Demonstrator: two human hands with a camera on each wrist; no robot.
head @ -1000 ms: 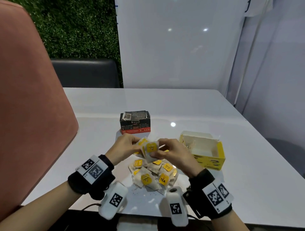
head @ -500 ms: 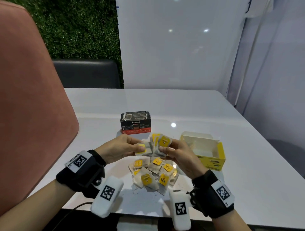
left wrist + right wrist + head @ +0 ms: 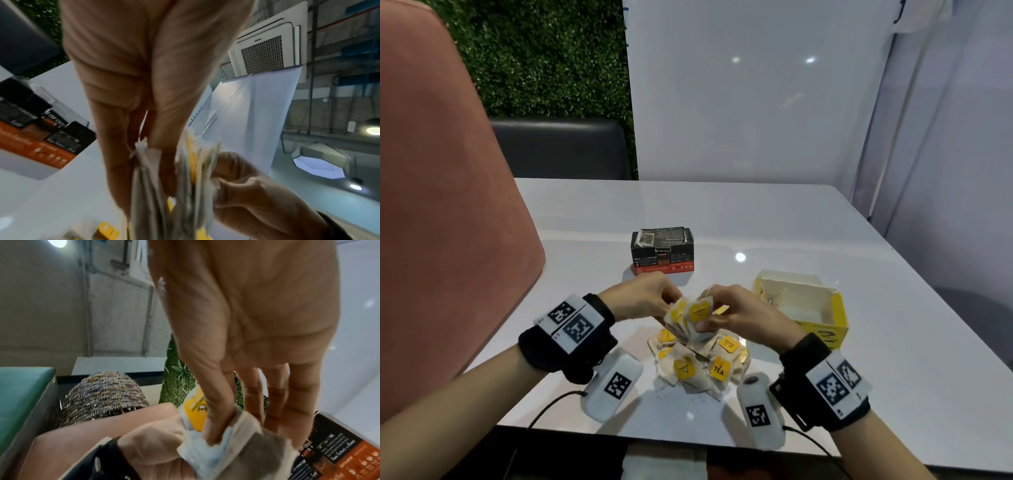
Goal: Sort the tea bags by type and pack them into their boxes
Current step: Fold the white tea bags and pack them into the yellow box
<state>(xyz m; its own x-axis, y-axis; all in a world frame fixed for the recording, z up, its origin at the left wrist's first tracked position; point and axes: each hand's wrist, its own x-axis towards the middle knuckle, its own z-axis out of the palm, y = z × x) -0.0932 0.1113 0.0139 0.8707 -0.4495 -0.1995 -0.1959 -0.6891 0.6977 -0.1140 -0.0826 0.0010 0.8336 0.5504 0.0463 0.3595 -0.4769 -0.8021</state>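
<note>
Both hands have closed back together since half a second ago, when I had them a little apart, and the held stack of tea bags (image 3: 690, 317) again sits between them above the loose pile (image 3: 698, 365). My left hand (image 3: 642, 298) pinches the stack's left edge; my right hand (image 3: 736, 313) grips its right side, thumb over a yellow tag. As I judge it, sorting is under way but packing lags: the pile on the table (image 3: 859, 394) all shows yellow tags, and the yellow box (image 3: 822, 327), just right of my right hand, stands open and looks mostly unfilled, though something pale lies at its left wall. Beyond the hands, the black box (image 3: 662, 251) holds some wrapped bags; whether it is finished I cannot tell. Bare tabletop lies between the stack and the yellow box; the near table edge runs close under both wrists.
</note>
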